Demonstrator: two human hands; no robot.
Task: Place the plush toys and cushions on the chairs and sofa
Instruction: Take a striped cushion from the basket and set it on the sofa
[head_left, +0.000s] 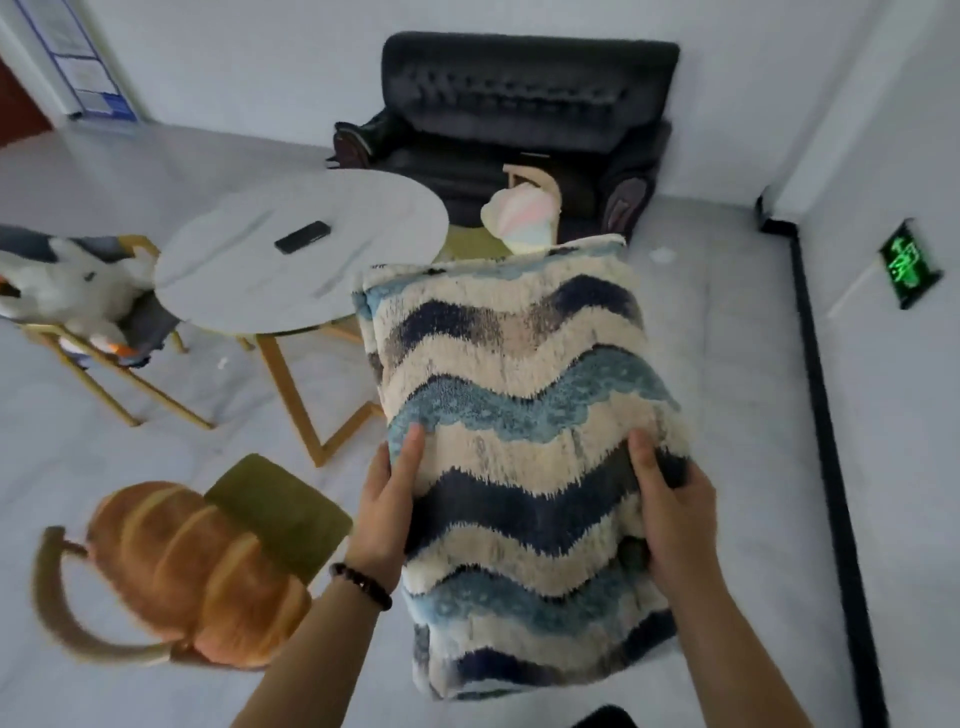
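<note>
I hold a large fluffy cushion (524, 415) with blue, navy and cream wavy stripes in front of me, above the floor. My left hand (387, 499) grips its left edge and my right hand (670, 514) grips its right edge. A black leather sofa (519, 124) stands against the far wall, its seat bare. A bread-shaped plush (197, 566) lies on the green chair (280, 509) at lower left. On the grey chair (150, 317) at far left sits a white plush toy (67, 291). A pastel plush (519, 218) rests on a chair (540, 182) behind the cushion.
A round white table (301, 249) on gold legs stands in the middle with a black phone (303, 236) on it. The floor is pale grey. A wall with a black skirting and a green glowing sign (909, 265) runs along the right.
</note>
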